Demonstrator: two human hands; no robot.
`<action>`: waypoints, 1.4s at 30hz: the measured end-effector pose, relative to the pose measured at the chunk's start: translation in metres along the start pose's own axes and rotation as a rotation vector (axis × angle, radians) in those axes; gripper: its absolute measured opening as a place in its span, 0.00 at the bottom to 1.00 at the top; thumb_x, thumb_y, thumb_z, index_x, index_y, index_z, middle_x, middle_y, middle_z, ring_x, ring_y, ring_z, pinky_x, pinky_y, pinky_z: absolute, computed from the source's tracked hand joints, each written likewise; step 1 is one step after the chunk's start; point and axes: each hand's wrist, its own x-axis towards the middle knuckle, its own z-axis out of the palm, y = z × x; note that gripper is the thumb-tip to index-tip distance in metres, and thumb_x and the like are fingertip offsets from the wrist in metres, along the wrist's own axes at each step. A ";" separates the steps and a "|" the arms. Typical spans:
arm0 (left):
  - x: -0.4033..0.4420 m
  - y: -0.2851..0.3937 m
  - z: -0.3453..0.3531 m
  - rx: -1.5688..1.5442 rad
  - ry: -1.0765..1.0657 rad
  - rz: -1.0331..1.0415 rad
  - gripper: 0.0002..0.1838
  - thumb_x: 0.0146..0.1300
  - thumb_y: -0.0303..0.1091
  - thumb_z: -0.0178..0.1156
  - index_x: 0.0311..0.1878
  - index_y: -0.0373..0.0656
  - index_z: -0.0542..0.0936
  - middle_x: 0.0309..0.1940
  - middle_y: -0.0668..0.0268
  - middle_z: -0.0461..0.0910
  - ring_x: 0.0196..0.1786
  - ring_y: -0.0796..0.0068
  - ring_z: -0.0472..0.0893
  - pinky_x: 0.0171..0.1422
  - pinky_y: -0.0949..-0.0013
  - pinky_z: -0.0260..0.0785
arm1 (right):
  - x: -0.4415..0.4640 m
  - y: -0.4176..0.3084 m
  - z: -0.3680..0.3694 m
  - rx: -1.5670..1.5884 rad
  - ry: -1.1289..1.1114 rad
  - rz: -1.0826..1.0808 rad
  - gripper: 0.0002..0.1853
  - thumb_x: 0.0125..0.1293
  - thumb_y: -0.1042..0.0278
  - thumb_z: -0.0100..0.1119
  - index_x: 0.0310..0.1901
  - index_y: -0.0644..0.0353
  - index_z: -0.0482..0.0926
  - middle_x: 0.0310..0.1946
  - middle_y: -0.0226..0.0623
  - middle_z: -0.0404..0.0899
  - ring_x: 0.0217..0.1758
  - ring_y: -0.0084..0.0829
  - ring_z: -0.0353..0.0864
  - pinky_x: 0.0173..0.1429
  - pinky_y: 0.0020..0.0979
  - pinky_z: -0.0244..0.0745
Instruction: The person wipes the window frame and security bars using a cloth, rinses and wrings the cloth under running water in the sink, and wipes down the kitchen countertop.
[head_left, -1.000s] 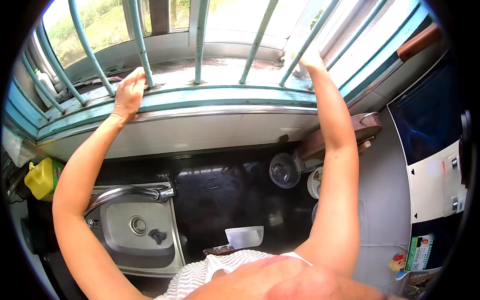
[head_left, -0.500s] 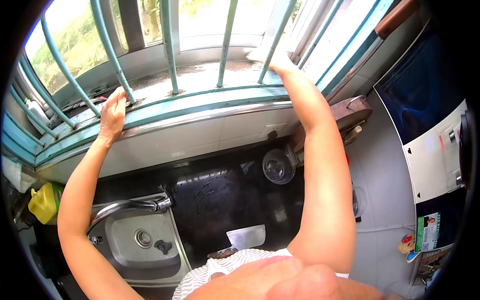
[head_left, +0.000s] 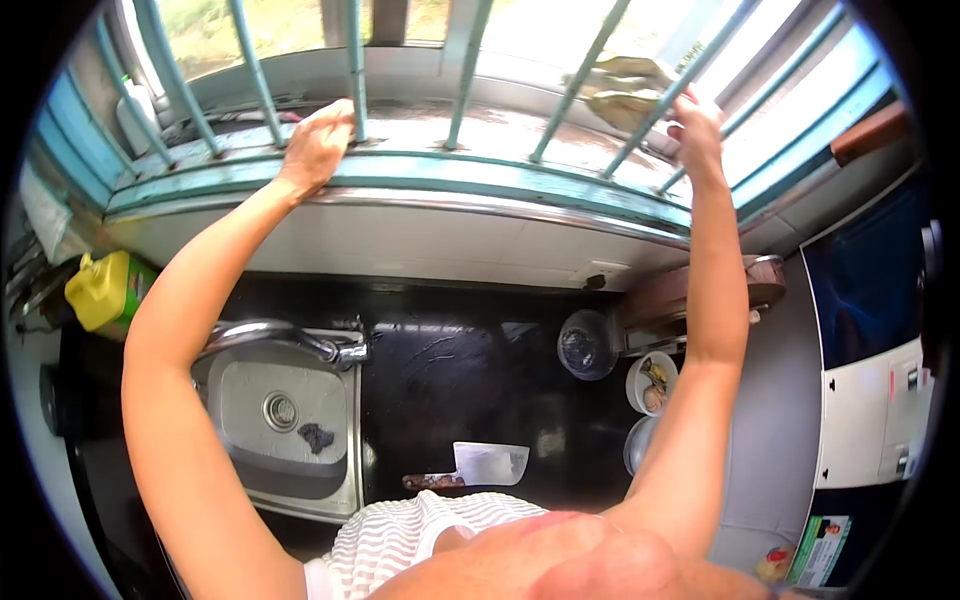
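Note:
My left hand (head_left: 320, 145) is closed round a blue-green window bar (head_left: 357, 80), just above the lower frame rail (head_left: 430, 180). At the right side of the grille, my right hand (head_left: 697, 125) is closed by the bars and grips a greenish-brown cloth (head_left: 625, 92). The cloth hangs behind the bars, over the sill (head_left: 500, 130), and looks crumpled and partly blurred.
A steel sink (head_left: 280, 410) with a curved faucet (head_left: 270, 330) is below left. A cleaver (head_left: 490, 463) lies on the black counter (head_left: 430, 380). At right are a clear bowl (head_left: 587, 345), a white bowl (head_left: 651, 383) and a round board (head_left: 660, 295). A yellow jug (head_left: 100, 290) stands at left.
The greenish-brown cloth now shows at my right hand, which was blurred behind the bars before. The view has shifted, and my left hand stays at the bar.

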 end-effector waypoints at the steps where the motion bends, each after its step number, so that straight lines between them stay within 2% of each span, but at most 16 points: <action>1: 0.001 0.005 -0.001 0.005 -0.006 -0.021 0.10 0.60 0.35 0.41 0.31 0.40 0.69 0.25 0.56 0.71 0.33 0.52 0.72 0.37 0.59 0.62 | -0.009 -0.001 -0.006 0.113 0.070 -0.051 0.11 0.59 0.71 0.46 0.42 0.62 0.73 0.26 0.26 0.70 0.22 0.15 0.64 0.24 0.18 0.61; 4: 0.000 0.012 -0.004 0.031 0.001 -0.031 0.11 0.61 0.36 0.40 0.31 0.41 0.69 0.25 0.56 0.72 0.34 0.53 0.72 0.38 0.59 0.63 | -0.051 -0.008 -0.011 0.269 0.287 -0.215 0.11 0.60 0.74 0.47 0.44 0.64 0.71 0.33 0.35 0.73 0.27 0.20 0.70 0.25 0.18 0.67; 8: 0.001 0.017 -0.007 0.048 -0.026 -0.089 0.12 0.61 0.37 0.39 0.32 0.41 0.70 0.27 0.56 0.73 0.35 0.52 0.72 0.39 0.59 0.64 | -0.095 0.014 0.024 -0.154 0.174 -0.651 0.11 0.64 0.67 0.47 0.41 0.66 0.73 0.32 0.40 0.75 0.32 0.25 0.75 0.30 0.23 0.72; 12: 0.001 0.013 -0.007 0.085 -0.046 -0.023 0.11 0.60 0.36 0.39 0.33 0.41 0.70 0.27 0.56 0.74 0.36 0.53 0.73 0.41 0.59 0.64 | -0.056 0.041 0.073 -0.372 -0.179 -0.474 0.11 0.60 0.67 0.48 0.33 0.65 0.77 0.18 0.36 0.75 0.23 0.25 0.74 0.26 0.27 0.68; 14: 0.001 0.014 -0.008 0.078 -0.051 -0.048 0.12 0.60 0.36 0.39 0.33 0.41 0.71 0.27 0.57 0.74 0.35 0.54 0.73 0.40 0.59 0.64 | -0.022 0.036 0.105 -0.239 -0.353 -0.029 0.10 0.57 0.70 0.48 0.35 0.65 0.78 0.20 0.36 0.76 0.23 0.24 0.74 0.28 0.28 0.69; 18: 0.001 0.020 -0.011 0.016 -0.058 -0.099 0.13 0.62 0.38 0.40 0.31 0.40 0.71 0.25 0.57 0.73 0.34 0.54 0.72 0.39 0.60 0.62 | 0.045 0.082 0.188 0.017 -0.776 -0.197 0.14 0.55 0.68 0.55 0.41 0.68 0.76 0.28 0.36 0.77 0.30 0.27 0.75 0.37 0.27 0.73; 20: 0.001 0.016 -0.008 -0.012 -0.025 -0.066 0.11 0.62 0.36 0.41 0.32 0.40 0.70 0.24 0.57 0.72 0.34 0.54 0.72 0.39 0.61 0.63 | 0.040 0.064 0.211 -0.257 -0.935 -0.282 0.13 0.54 0.68 0.56 0.40 0.64 0.77 0.31 0.37 0.78 0.31 0.27 0.76 0.38 0.29 0.72; 22: 0.002 0.003 -0.005 0.014 -0.019 0.084 0.09 0.61 0.34 0.42 0.32 0.40 0.70 0.24 0.57 0.71 0.33 0.55 0.72 0.38 0.62 0.63 | 0.032 0.060 0.206 -0.577 -0.929 -0.742 0.11 0.55 0.64 0.53 0.38 0.59 0.78 0.31 0.38 0.78 0.32 0.30 0.77 0.38 0.32 0.72; 24: -0.002 0.014 -0.005 -0.139 -0.022 -0.106 0.09 0.61 0.33 0.43 0.31 0.39 0.69 0.22 0.57 0.70 0.30 0.58 0.72 0.36 0.64 0.63 | 0.019 0.054 0.192 -0.862 -0.751 -0.835 0.13 0.55 0.59 0.51 0.36 0.57 0.79 0.28 0.41 0.77 0.31 0.34 0.77 0.37 0.34 0.71; 26: 0.000 0.009 -0.006 -0.049 -0.049 -0.073 0.10 0.62 0.34 0.43 0.32 0.39 0.70 0.23 0.58 0.70 0.30 0.60 0.72 0.36 0.65 0.63 | 0.021 0.060 0.193 -1.043 -0.612 -0.874 0.13 0.55 0.61 0.49 0.32 0.62 0.79 0.26 0.46 0.76 0.31 0.40 0.77 0.38 0.36 0.72; 32: -0.004 0.010 -0.010 -0.057 -0.005 0.007 0.10 0.62 0.35 0.43 0.34 0.39 0.71 0.24 0.58 0.71 0.31 0.59 0.72 0.38 0.65 0.63 | 0.034 0.095 0.168 -0.926 -0.407 -0.713 0.10 0.52 0.65 0.50 0.28 0.62 0.78 0.27 0.46 0.77 0.33 0.41 0.77 0.38 0.36 0.72; 36: -0.002 0.009 -0.008 -0.047 -0.062 -0.022 0.10 0.62 0.35 0.43 0.34 0.40 0.71 0.26 0.57 0.72 0.34 0.58 0.73 0.39 0.64 0.64 | 0.046 0.091 0.144 -1.308 -0.232 -0.217 0.10 0.50 0.63 0.50 0.29 0.55 0.80 0.29 0.43 0.78 0.36 0.40 0.78 0.39 0.36 0.72; 38: -0.001 0.005 -0.005 -0.038 -0.018 -0.015 0.10 0.62 0.35 0.43 0.33 0.40 0.71 0.25 0.57 0.71 0.33 0.56 0.72 0.38 0.62 0.64 | 0.046 0.089 0.121 -1.360 -0.161 -0.145 0.11 0.51 0.60 0.50 0.30 0.55 0.80 0.29 0.42 0.78 0.36 0.40 0.78 0.39 0.37 0.73; 40: -0.001 0.005 -0.006 -0.014 0.004 0.046 0.11 0.62 0.35 0.41 0.33 0.40 0.70 0.24 0.56 0.71 0.33 0.55 0.72 0.37 0.60 0.63 | 0.045 0.072 0.108 -1.254 -0.188 -0.405 0.12 0.51 0.59 0.50 0.31 0.54 0.79 0.28 0.40 0.79 0.33 0.40 0.78 0.37 0.38 0.73; 41: -0.001 0.009 -0.007 -0.006 -0.024 0.003 0.11 0.62 0.36 0.41 0.32 0.40 0.70 0.24 0.56 0.70 0.33 0.54 0.71 0.37 0.60 0.63 | 0.046 0.069 0.111 -1.082 -0.032 -0.598 0.11 0.53 0.62 0.49 0.31 0.56 0.79 0.24 0.40 0.78 0.27 0.39 0.78 0.31 0.36 0.72; 42: 0.000 0.012 -0.008 0.002 -0.055 -0.036 0.11 0.62 0.36 0.40 0.32 0.39 0.69 0.23 0.56 0.70 0.33 0.53 0.71 0.37 0.59 0.62 | 0.052 0.068 0.115 -1.082 -0.036 -0.601 0.11 0.53 0.62 0.49 0.31 0.56 0.79 0.24 0.40 0.78 0.27 0.39 0.78 0.31 0.36 0.72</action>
